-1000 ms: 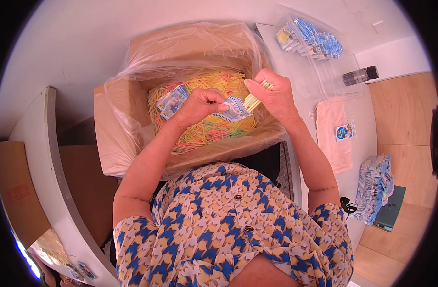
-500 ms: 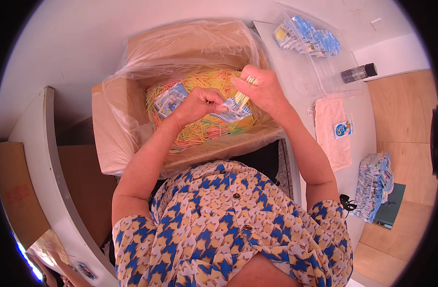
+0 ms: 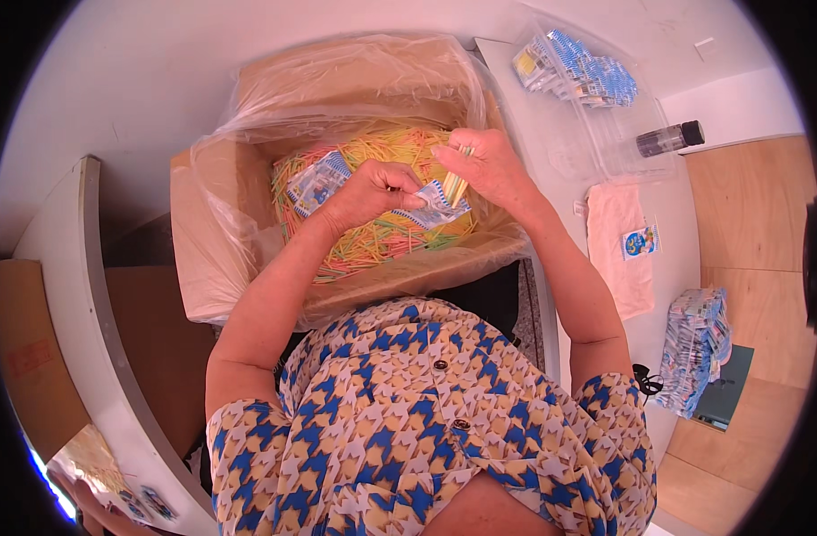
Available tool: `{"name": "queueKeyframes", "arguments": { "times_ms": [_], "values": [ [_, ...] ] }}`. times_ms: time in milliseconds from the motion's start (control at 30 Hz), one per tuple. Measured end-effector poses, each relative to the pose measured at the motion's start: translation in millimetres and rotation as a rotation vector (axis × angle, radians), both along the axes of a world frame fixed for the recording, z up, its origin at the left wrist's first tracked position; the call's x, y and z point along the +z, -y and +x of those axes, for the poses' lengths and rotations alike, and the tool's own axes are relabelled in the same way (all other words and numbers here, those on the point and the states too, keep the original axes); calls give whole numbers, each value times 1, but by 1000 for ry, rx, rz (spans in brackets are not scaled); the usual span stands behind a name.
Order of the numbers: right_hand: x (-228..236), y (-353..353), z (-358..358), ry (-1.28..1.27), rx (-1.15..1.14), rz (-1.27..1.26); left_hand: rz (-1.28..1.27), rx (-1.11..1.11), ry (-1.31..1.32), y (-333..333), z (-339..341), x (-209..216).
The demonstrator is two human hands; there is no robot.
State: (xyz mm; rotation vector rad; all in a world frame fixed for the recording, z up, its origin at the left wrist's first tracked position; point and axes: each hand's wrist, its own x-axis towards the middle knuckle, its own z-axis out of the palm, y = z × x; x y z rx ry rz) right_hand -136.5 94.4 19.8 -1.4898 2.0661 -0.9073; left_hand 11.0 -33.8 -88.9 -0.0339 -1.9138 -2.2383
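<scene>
Over the lined cardboard box (image 3: 400,290), my left hand (image 3: 377,195) pinches a small blue-and-white plastic packet (image 3: 437,211). My right hand (image 3: 491,168) is closed round a bunch of thin pale-yellow sticks (image 3: 457,185), whose lower ends are at the packet's mouth; whether they reach inside is hard to make out. Loose thin sticks (image 3: 359,255) in yellow, pink, orange and green fill the box below. Beside my left hand, more blue-and-white packets (image 3: 317,182) lie on top of the loose sticks.
On the white table at right stand a clear plastic bin (image 3: 596,134) with packets, a dark-capped bottle (image 3: 669,138), a pink cloth (image 3: 618,259) with one packet (image 3: 641,241), and a packet stack (image 3: 694,348). A white partition (image 3: 114,357) rises at left; another person's arm shows lower left.
My right hand has lowered slightly, bringing the sticks further down at the packet's mouth. The left hand keeps its pinch in nearly the same place.
</scene>
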Motion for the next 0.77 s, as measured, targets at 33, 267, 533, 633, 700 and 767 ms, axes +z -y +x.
{"name": "queueKeyframes", "arguments": {
  "times_ms": [33,267,533,633,700,767],
  "values": [
    [-1,0,0,-43,-7,-9,-8,0,-1,0,0,0],
    [-3,1,10,-347,91,-202,82,29,3,-1,0,4],
    [7,-5,16,-167,87,-11,67,86,55,-2,3,8],
    [0,-10,9,25,-19,-108,83,93,61,-2,3,9],
    [6,-9,11,-13,-31,-212,92,107,55,0,2,6],
    [17,-8,13,-46,-78,-275,69,128,54,-1,2,4]
  ]
}}
